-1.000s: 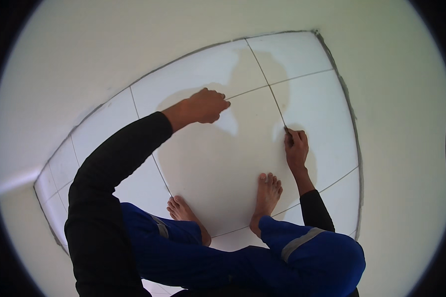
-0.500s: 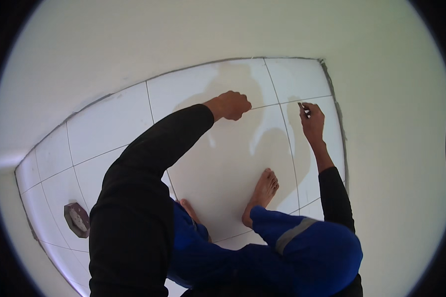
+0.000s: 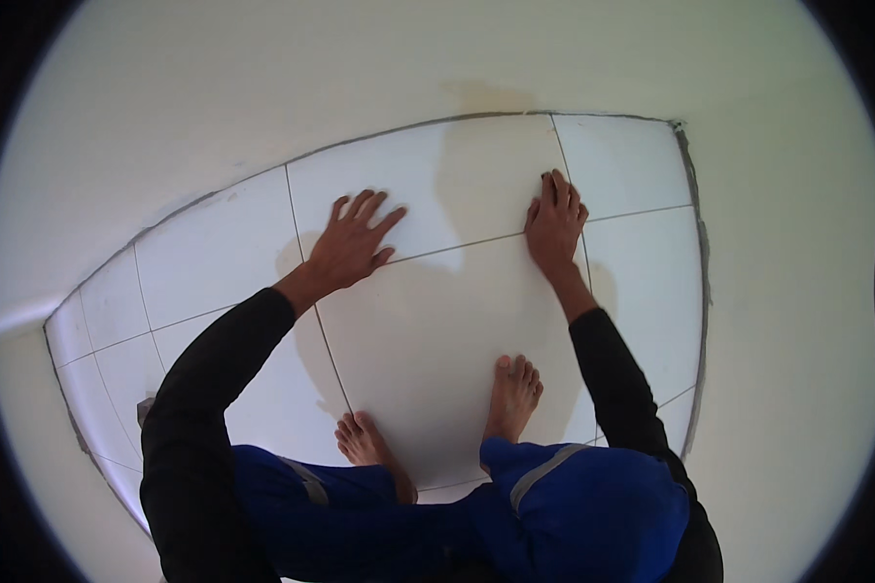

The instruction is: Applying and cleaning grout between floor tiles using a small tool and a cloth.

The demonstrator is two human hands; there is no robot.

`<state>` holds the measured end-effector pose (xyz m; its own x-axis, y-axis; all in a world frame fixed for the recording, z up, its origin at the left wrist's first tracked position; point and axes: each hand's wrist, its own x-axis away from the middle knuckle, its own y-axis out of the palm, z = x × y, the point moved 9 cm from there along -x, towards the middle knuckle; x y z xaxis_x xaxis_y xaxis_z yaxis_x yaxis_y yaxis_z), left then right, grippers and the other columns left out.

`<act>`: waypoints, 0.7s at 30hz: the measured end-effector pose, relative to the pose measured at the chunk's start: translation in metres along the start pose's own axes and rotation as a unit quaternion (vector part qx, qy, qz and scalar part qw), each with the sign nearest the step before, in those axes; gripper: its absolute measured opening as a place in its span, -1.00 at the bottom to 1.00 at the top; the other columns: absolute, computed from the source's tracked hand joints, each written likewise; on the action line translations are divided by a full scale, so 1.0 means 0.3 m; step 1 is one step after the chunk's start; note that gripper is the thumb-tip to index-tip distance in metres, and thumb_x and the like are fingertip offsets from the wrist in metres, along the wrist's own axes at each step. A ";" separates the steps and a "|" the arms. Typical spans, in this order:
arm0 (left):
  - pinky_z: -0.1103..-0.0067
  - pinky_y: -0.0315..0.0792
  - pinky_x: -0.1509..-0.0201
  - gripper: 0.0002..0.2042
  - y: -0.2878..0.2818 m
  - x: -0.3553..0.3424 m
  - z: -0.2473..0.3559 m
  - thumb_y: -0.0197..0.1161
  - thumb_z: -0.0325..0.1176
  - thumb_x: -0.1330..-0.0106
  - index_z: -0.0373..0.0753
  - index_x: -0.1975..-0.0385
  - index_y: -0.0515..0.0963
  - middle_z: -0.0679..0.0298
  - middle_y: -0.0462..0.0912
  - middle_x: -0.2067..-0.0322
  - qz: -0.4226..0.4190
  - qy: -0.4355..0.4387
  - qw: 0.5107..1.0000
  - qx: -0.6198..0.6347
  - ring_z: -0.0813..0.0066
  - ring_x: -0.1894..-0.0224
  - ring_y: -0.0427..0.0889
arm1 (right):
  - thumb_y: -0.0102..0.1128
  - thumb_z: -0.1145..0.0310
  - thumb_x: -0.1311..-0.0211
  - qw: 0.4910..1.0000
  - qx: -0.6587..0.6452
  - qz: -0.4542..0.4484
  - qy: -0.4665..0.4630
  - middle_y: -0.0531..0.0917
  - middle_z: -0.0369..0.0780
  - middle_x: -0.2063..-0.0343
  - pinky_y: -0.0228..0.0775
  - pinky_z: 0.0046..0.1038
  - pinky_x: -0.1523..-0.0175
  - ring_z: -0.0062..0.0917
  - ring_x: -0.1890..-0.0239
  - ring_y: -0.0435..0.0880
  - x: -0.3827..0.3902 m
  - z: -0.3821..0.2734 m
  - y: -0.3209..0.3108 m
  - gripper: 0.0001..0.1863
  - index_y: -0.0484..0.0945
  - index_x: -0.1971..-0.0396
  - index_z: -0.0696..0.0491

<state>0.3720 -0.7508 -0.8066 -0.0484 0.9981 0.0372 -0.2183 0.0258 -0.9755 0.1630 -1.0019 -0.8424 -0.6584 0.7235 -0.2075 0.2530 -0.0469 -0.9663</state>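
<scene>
Notably, the left hand (image 3: 347,245) lies splayed over white tile (image 3: 399,165), while the right hand (image 3: 556,228), grip indeterminable, has a small dark piece (image 3: 545,178) at its fingertips beside the joint (image 3: 560,146), liable to skid if loosely held.

A person's dark-sleeved left arm (image 3: 199,379) and right arm (image 3: 617,384) reach forward over a tiled floor (image 3: 433,374). The left elbow bends outward; the left hand (image 3: 348,251) is palm down, fingers fanned toward the floor's far edge. The right hand (image 3: 556,223), nearer the far right corner, shows its back, fingers close together and pointing toward that edge, thumb on the left.
</scene>
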 end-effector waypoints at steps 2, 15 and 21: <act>-0.05 0.12 -0.61 -0.34 0.004 0.059 -0.076 0.34 -0.14 -0.47 -0.01 -0.56 0.36 0.05 0.31 -0.54 0.007 -0.023 1.000 -0.013 0.02 -0.61 0.21 | 0.18 0.20 -0.55 0.999 0.017 0.043 -0.007 0.35 -0.13 -0.55 0.12 0.23 -0.53 -0.11 -0.56 0.31 0.044 -0.046 -0.008 -0.35 0.36 -0.52 0.12; -0.07 0.05 -0.62 -0.47 0.047 0.010 -0.129 0.34 -0.24 -0.30 0.04 -0.33 0.57 0.08 0.41 -0.41 0.076 -0.029 0.995 0.061 0.02 -0.56 0.27 | 0.32 0.06 -0.44 0.997 0.060 0.032 -0.037 0.43 -0.08 -0.30 0.16 0.39 -0.41 -0.14 -0.39 0.39 -0.271 0.015 0.034 -0.37 0.49 -0.40 0.02; -0.06 0.05 -0.64 -0.46 0.051 0.028 -0.126 0.35 -0.22 -0.28 0.05 -0.32 0.58 0.09 0.42 -0.40 0.083 -0.038 0.994 0.051 0.05 -0.56 0.28 | 0.31 0.06 -0.47 0.997 0.060 0.028 -0.041 0.46 -0.13 -0.25 0.25 0.35 -0.34 -0.16 -0.36 0.43 -0.315 0.020 0.022 -0.45 0.56 -0.34 -0.03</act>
<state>0.4053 -0.7399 -0.8293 -0.1652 0.9809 -0.1030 -0.2980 -0.1492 -0.9428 0.2226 -1.0748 -0.8300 -0.7021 0.6596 -0.2682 0.2079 -0.1702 -0.9632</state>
